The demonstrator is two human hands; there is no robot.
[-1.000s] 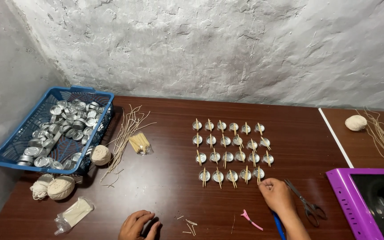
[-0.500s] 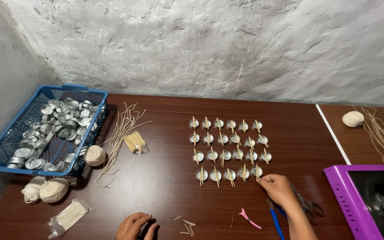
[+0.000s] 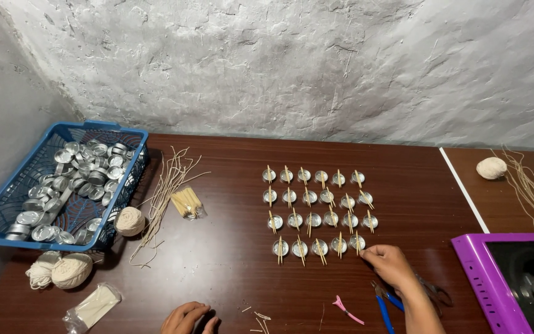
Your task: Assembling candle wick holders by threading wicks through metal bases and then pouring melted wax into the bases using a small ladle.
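Observation:
A grid of several small metal tealight cups [image 3: 316, 213], each with a thin wooden stick laid across it, sits on the dark wooden table [image 3: 230, 272]. My right hand [image 3: 390, 265] rests at the grid's front right corner, its fingertips touching the stick of the nearest cup [image 3: 357, 242]. My left hand [image 3: 188, 318] lies curled at the table's front edge; whether it holds anything is hidden. Small bits of cut stick [image 3: 258, 316] lie beside it.
A blue basket [image 3: 7, 216] of empty metal cups stands at left. Balls of string [image 3: 130, 221] [image 3: 69, 271], loose wick strands [image 3: 165, 185], a stick packet [image 3: 186, 203], a plastic bag [image 3: 94, 306], blue pliers [image 3: 383, 306], a pink clip [image 3: 346, 307]. A purple appliance [image 3: 502, 278] at right.
My right hand has shifted forward to the front right cup. The view has tilted, so the table sits lower in frame.

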